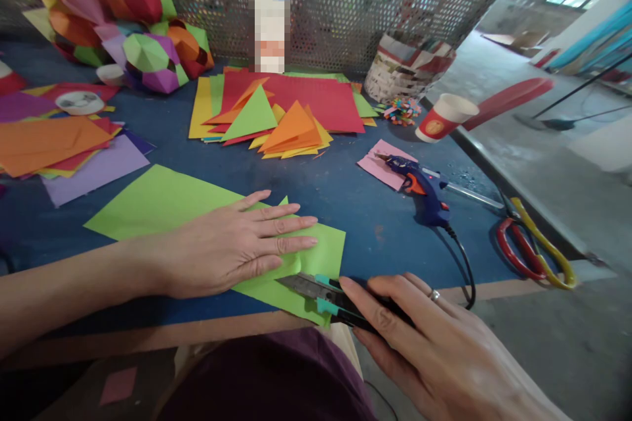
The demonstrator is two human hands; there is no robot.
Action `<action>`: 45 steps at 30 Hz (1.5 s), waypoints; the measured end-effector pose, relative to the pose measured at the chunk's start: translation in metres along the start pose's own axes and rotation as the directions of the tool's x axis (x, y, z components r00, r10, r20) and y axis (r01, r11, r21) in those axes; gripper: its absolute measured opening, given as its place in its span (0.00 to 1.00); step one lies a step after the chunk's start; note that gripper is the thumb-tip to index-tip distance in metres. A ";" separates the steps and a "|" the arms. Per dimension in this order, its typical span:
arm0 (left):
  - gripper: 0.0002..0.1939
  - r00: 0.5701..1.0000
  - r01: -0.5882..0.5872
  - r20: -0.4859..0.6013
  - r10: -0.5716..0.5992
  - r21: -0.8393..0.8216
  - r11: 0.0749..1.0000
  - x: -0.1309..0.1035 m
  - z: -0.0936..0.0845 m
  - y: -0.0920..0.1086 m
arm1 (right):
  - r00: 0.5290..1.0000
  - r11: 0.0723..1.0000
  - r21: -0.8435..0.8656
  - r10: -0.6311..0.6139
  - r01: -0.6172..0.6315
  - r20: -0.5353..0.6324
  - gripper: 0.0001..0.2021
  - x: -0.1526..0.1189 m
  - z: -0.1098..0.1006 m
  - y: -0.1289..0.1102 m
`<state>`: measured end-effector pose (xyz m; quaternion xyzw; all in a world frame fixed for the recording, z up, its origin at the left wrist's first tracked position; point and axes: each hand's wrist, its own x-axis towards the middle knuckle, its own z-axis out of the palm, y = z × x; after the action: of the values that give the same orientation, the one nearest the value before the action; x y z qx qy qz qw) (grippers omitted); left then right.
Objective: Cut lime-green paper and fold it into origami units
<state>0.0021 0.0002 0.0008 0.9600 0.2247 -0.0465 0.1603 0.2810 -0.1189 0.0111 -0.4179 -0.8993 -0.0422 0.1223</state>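
Note:
A long sheet of light green paper (162, 200) lies slantwise on the blue table near its front edge. My left hand (241, 243) rests flat on it, fingers spread toward the right, over a smaller green piece whose tip and edge show past the fingers. My right hand (415, 335), with a ring on one finger, is wrapped round a box cutter (320, 296) with a black and teal handle. The cutter's blade points left and lies over the green paper, just below my left fingertips.
Beyond the paper are coloured sheets (296, 102) with cut triangles. A glue gun (424, 191) lies on pink paper at right, near scissors (536, 250) and a paper cup (444, 117). Paper ornaments (148, 56) and more sheets (49, 145) sit at left; a woven basket (405, 69) stands behind.

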 end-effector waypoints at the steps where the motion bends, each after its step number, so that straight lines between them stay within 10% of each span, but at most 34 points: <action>1: 0.25 1.000 -0.001 -0.004 0.001 -0.004 1.000 0.000 0.000 0.000 | 1.000 1.000 0.001 0.001 -0.001 0.000 0.19 0.000 0.000 0.000; 45: 0.25 0.998 -0.032 -0.051 0.030 -0.039 0.999 -0.002 0.002 -0.002 | 0.996 0.999 -0.009 -0.039 0.040 0.082 0.19 0.014 -0.004 -0.004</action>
<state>-0.0002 0.0004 -0.0017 0.9609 0.2146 -0.0151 0.1745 0.2696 -0.1117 0.0186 -0.4021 -0.9113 -0.0321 0.0823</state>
